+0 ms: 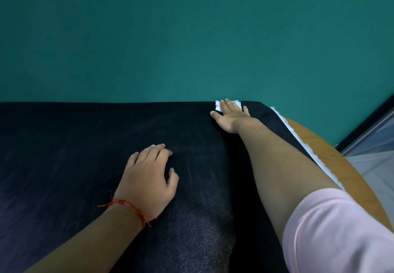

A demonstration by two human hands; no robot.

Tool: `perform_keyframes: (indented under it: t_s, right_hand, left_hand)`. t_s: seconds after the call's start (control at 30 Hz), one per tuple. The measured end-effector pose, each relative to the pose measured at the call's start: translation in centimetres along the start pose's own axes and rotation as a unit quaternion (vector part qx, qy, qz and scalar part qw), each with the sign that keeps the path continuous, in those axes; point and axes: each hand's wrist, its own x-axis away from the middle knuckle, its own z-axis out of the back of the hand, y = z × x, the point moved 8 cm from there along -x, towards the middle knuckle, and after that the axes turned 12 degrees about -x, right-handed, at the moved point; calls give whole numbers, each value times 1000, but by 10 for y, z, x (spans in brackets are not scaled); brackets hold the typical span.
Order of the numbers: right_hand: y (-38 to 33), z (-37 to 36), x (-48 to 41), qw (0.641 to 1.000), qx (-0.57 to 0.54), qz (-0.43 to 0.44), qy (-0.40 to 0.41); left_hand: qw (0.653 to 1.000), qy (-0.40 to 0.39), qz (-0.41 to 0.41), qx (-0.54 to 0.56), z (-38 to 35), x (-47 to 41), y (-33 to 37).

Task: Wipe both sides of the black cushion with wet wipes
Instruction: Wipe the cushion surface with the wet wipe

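The black cushion (pixel 74 155) lies flat and fills the lower half of the view. My right hand (pixel 231 116) is stretched out to the cushion's far right corner, its fingers flat on a white wet wipe (pixel 218 104) that it presses against the fabric. Only the wipe's edges show around the fingers. My left hand (pixel 149 179), with a red thread at the wrist, rests palm down on the cushion's middle, fingers slightly bent, holding nothing.
A teal wall (pixel 191 38) rises right behind the cushion's far edge. A white frayed strip (pixel 302 144) runs along the cushion's right side, over a round wooden table edge (pixel 341 166). A glass panel with a dark frame (pixel 366 132) stands at the far right.
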Motion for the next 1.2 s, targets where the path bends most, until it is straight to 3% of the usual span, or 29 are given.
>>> perform_keyframes:
  t_s: [1.2]
  right_hand:
    - [23, -22, 132, 999, -10, 0, -41]
  left_hand:
    - [1000, 4, 0, -2, 8, -1, 2]
